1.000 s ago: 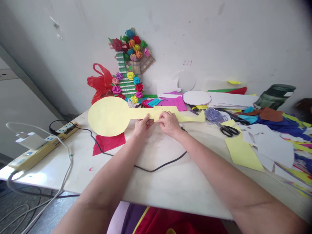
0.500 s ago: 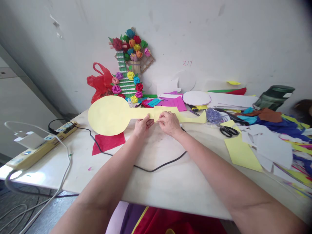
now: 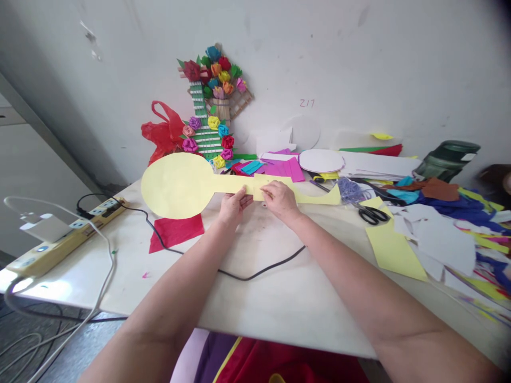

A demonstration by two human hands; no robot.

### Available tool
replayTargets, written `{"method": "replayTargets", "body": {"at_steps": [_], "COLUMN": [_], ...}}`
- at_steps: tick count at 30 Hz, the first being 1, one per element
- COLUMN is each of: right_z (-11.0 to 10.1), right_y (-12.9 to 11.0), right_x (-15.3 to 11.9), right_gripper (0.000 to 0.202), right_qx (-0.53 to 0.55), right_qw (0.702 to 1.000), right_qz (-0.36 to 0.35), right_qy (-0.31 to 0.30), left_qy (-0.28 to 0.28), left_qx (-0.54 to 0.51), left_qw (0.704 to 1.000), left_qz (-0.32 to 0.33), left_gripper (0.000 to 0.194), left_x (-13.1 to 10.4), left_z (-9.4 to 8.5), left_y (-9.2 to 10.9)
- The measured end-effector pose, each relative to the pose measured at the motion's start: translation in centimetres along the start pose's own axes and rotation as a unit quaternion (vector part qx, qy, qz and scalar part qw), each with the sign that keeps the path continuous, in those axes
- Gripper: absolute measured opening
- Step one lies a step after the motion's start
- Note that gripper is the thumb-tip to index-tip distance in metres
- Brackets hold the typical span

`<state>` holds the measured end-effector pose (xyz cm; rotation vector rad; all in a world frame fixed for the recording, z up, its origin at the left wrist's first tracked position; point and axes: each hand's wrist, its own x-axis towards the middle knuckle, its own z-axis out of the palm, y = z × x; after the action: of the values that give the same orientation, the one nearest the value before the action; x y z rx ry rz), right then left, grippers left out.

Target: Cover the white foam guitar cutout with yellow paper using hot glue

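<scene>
A yellow paper cutout with a large round end and a long narrow neck is held just above the table. My left hand grips the neck from the near side, thumb on top and fingers beneath. A second yellow paper piece, with a wide block and a tail that curls up at its right tip, overlaps the neck's right end. On that block lies my right hand, its fingers curled and pressed together at the paper's near edge. What sits under the right fingertips is hidden.
Black scissors and yellow paper lie right, beside white scraps. A black cord crosses in front of my hands. The power strip is left. Paper flowers and a red bag stand behind.
The right fingertips have shifted slightly up and curled more on the yellow paper piece. The cutout's round end has moved a little to the left and up. The left hand keeps its hold.
</scene>
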<state>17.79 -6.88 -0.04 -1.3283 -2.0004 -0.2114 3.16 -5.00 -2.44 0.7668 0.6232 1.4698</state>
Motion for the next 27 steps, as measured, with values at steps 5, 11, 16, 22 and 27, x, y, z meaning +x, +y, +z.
{"method": "replayTargets", "body": {"at_steps": [5, 11, 16, 22, 27], "right_z": [-0.5, -1.7, -1.9, -1.6, -1.6], "right_y": [-0.2, -0.6, -0.4, 0.0, -0.1], "right_x": [0.1, 0.3, 0.5, 0.6, 0.6], "right_gripper": [0.023, 0.025, 0.022, 0.019, 0.021], "right_qx": [-0.039, -0.104, -0.143, -0.188, -0.21], "right_qw": [0.999, 0.993, 0.986, 0.973, 0.966], "right_qz": [-0.011, -0.035, -0.072, -0.129, -0.148], "right_qy": [-0.009, -0.037, -0.039, -0.019, -0.015], "left_qy": [0.004, -0.001, -0.004, -0.005, -0.008], "left_qx": [0.006, -0.009, -0.009, 0.001, 0.003], "left_qw": [1.0, 1.0, 1.0, 1.0, 1.0], "left_qz": [0.008, 0.012, 0.007, 0.005, 0.008], "left_gripper": [0.027, 0.021, 0.023, 0.024, 0.023], "left_x": [-0.4, -0.6, -0.7, -1.0, -1.0], "left_z": [0.7, 1.2, 1.4, 1.7, 1.8], "left_y": [0.1, 0.1, 0.4, 0.5, 0.4]}}
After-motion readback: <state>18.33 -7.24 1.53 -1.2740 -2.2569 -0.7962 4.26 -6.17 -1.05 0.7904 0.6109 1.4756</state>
